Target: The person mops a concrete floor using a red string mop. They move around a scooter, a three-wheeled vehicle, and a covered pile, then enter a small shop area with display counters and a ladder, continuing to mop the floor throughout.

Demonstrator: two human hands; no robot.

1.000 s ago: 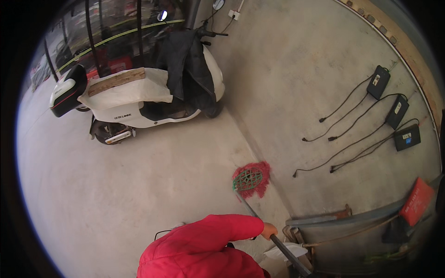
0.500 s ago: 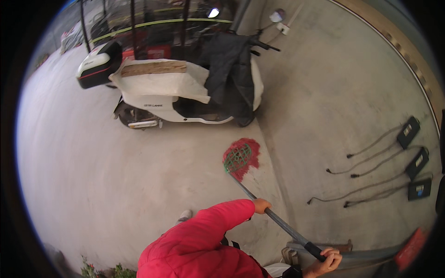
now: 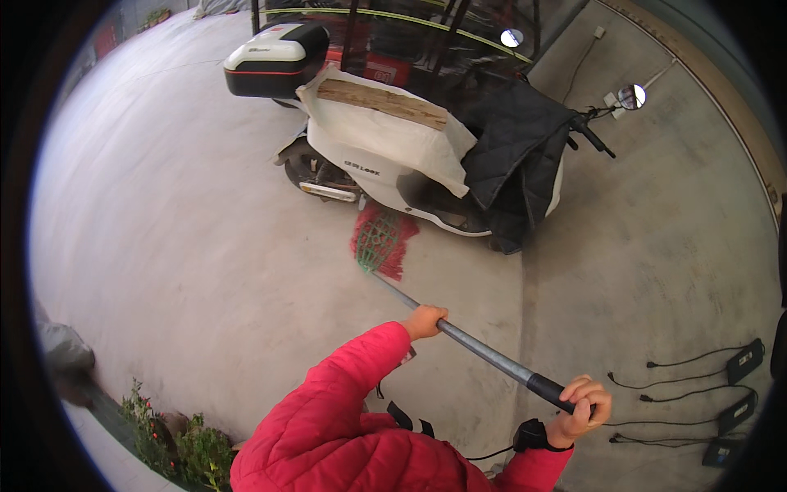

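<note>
I hold a mop with both hands, its grey pole (image 3: pixel 488 354) slanting from lower right to upper left. My left hand (image 3: pixel 425 322) is wrapped round the middle of the pole. Higher up, my right hand (image 3: pixel 588 405) grips the black end; a dark band circles that wrist. The mop head (image 3: pixel 382 239), red strands under a green plastic lattice, lies on the concrete floor, its far edge reaching the underside of a white scooter (image 3: pixel 393 184) near the rear wheel. A dark quilted cover (image 3: pixel 512 156) drapes the scooter's front, and a wooden board (image 3: pixel 381 102) rests on the white cloth over its seat.
Several black charger boxes (image 3: pixel 744 361) with cords lie on the floor at right. Potted plants (image 3: pixel 201 451) stand at lower left beside a dark bundle (image 3: pixel 65 351). A dark-framed vehicle with a clear covering (image 3: pixel 410 33) stands behind the scooter. A wall edge curves along the far right.
The mop head has slid left along the scooter, from near its front wheel toward its rear wheel. Both hands keep their hold. The view has turned left, bringing the plants further in.
</note>
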